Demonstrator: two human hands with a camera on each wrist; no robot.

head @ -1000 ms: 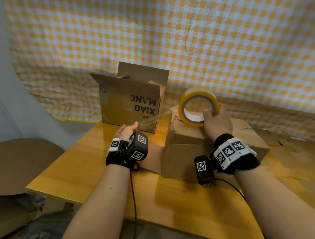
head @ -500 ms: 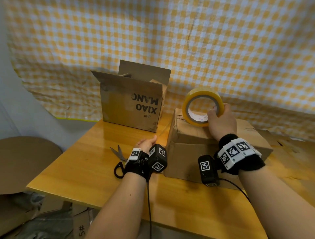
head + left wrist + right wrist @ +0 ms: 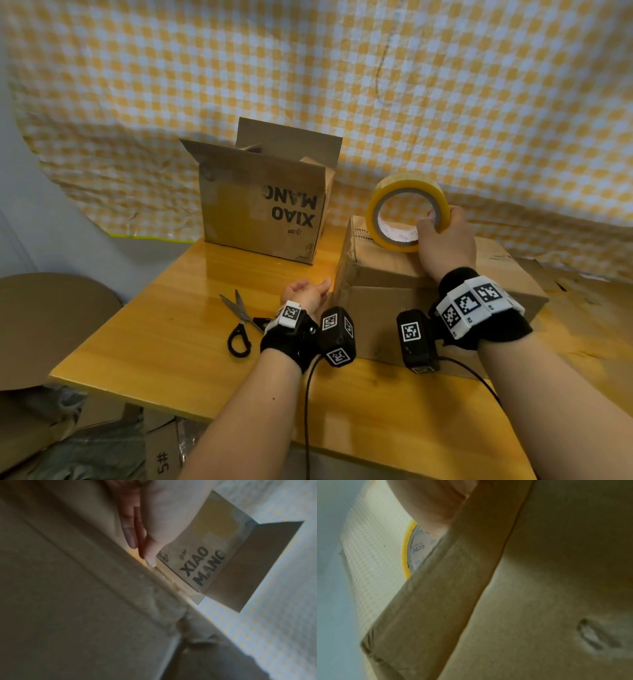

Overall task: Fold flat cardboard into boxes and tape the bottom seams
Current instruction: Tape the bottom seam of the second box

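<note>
A closed brown cardboard box (image 3: 394, 274) lies on the wooden table (image 3: 154, 335). On its top stands a yellow tape roll (image 3: 407, 181) on edge, and my right hand (image 3: 445, 240) grips the roll's right side, thumb inside the core. My left hand (image 3: 315, 291) is low at the box's left end; the left wrist view shows its straight fingers (image 3: 130, 534) lying flat against that end face (image 3: 68, 601). I cannot make out a tape strip between roll and left hand. The right wrist view shows only the roll's edge (image 3: 406, 555) above the box (image 3: 539, 601).
An upright open box printed XIAO MANG (image 3: 246, 212) stands at the back of the table. Black-handled scissors (image 3: 239, 318) lie on the table just left of my left wrist. A yellow checked cloth (image 3: 445, 85) hangs behind. Flat cardboard (image 3: 41, 325) lies off the table's left edge.
My left hand, which pinched a stretched tape end out to the left, has swung down and right to the box's left end. The scissors are uncovered. The right hand and roll shifted slightly right.
</note>
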